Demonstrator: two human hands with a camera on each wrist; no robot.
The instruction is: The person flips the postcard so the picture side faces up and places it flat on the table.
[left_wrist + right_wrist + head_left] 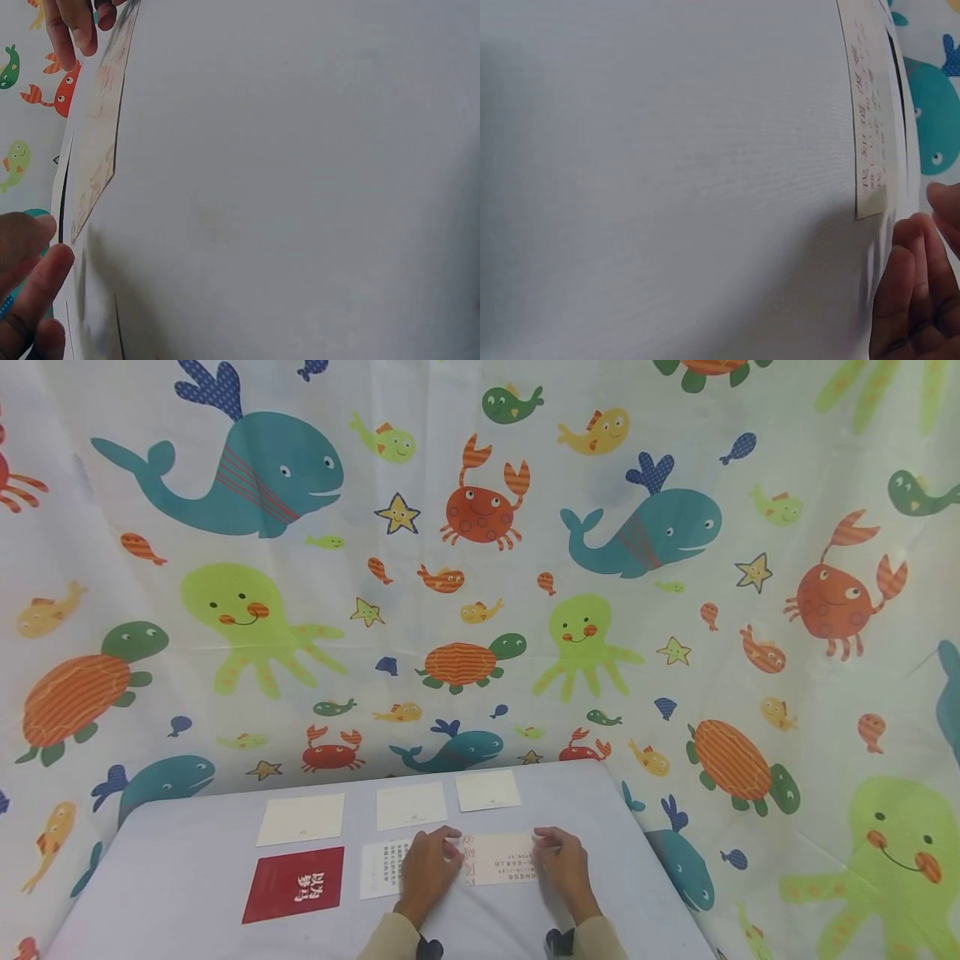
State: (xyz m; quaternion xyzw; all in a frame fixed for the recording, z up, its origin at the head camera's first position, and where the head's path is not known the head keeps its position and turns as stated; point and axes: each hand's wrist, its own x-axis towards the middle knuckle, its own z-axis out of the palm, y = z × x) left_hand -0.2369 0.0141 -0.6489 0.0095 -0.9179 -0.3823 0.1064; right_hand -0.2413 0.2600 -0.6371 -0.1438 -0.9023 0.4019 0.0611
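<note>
A pale pink card with red and dark writing lies flat on the white-covered table between the two hands. My left hand is at its left end, thumb and fingers loosely bent and apart. At the other end is my right hand, also with a gap between thumb and fingers. In the right wrist view, its fingers sit beside the card's corner. Left of my left hand lies a white card with black writing, partly hidden by that hand.
Further left is a red card with white characters. Along the back lie three cream cards, at left, middle and right. A curtain printed with sea animals hangs behind the table.
</note>
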